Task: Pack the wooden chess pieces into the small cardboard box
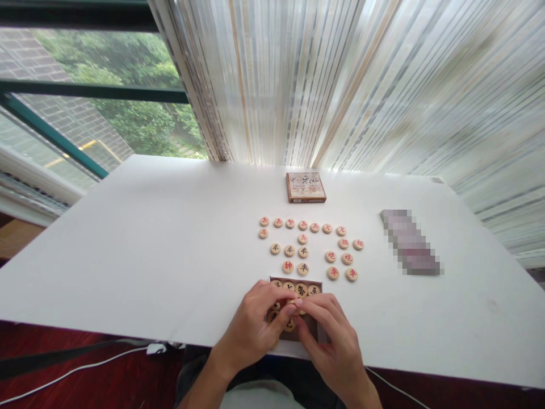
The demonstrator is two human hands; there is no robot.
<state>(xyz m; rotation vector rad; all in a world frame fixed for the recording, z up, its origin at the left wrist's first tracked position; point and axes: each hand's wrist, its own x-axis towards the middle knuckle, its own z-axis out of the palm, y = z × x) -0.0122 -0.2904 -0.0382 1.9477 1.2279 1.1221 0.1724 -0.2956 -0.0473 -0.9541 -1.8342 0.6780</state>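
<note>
An open cardboard box with several black-marked Chinese chess pieces in it lies at the table's front edge. My left hand reaches over its left side, thumb and index finger closed in a pinch. My right hand comes in from the right, its fingertips meeting those of the left. Between the fingertips a pale edge of one Chinese chess piece shows; the fingers cover most of it. Beyond the box, red-marked pieces and a few black-marked ones lie face up in loose rows.
A flat Chinese chess box lid or carton lies at the back of the white table. To the right is a blurred-out flat object. A curtain and window stand behind. White cables run below the front edge.
</note>
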